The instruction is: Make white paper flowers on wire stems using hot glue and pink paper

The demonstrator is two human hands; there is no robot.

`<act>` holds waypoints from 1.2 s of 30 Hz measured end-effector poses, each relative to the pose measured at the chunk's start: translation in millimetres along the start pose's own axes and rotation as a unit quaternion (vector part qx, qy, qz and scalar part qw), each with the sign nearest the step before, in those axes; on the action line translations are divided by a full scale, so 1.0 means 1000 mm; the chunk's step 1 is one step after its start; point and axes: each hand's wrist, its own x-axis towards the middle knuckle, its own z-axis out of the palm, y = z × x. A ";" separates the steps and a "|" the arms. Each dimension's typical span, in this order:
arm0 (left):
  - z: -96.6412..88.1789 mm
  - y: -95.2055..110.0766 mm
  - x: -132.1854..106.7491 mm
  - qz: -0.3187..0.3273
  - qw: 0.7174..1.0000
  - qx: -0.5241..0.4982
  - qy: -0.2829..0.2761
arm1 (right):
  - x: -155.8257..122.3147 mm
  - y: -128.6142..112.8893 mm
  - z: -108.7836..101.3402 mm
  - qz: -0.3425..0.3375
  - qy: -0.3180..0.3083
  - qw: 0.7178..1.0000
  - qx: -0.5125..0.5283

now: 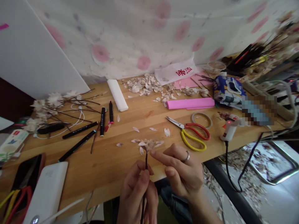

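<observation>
My left hand (137, 191) pinches a thin dark stem (146, 160) that stands upright near the table's front edge. A pale paper flower (148, 144) tops the stem. My right hand (181, 172), with a ring on one finger, reaches in from the right. Its forefinger and thumb touch the underside of the flower's petals. Loose petals (166, 132) lie on the wooden table (100, 161) just beyond.
Red and yellow scissors (192, 133), a tape ring (201, 119) and a glue gun (229, 129) lie to the right. A pink roll (190, 103), a white roll (117, 94), black markers (79, 130), finished flower stems (56, 104) and a petal heap (144, 84) sit further back. A white power bank (48, 189) rests front left.
</observation>
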 end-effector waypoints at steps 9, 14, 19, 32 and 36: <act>-0.001 0.000 -0.006 0.019 1.000 0.017 -0.007 | 0.002 -0.002 0.000 0.008 -0.017 1.000 0.005; -0.006 -0.007 0.002 0.064 0.994 -0.010 -0.084 | 0.000 -0.002 0.001 0.035 -0.010 0.999 0.026; -0.005 -0.010 0.004 0.067 0.994 -0.014 -0.084 | 0.000 -0.003 0.000 0.062 -0.016 0.997 0.047; 0.006 0.008 -0.005 0.009 0.999 0.036 0.020 | 0.001 -0.003 0.002 0.124 -0.012 0.983 0.133; 0.005 0.008 -0.004 0.011 0.999 0.042 0.029 | 0.000 -0.004 0.001 0.125 -0.013 0.984 0.128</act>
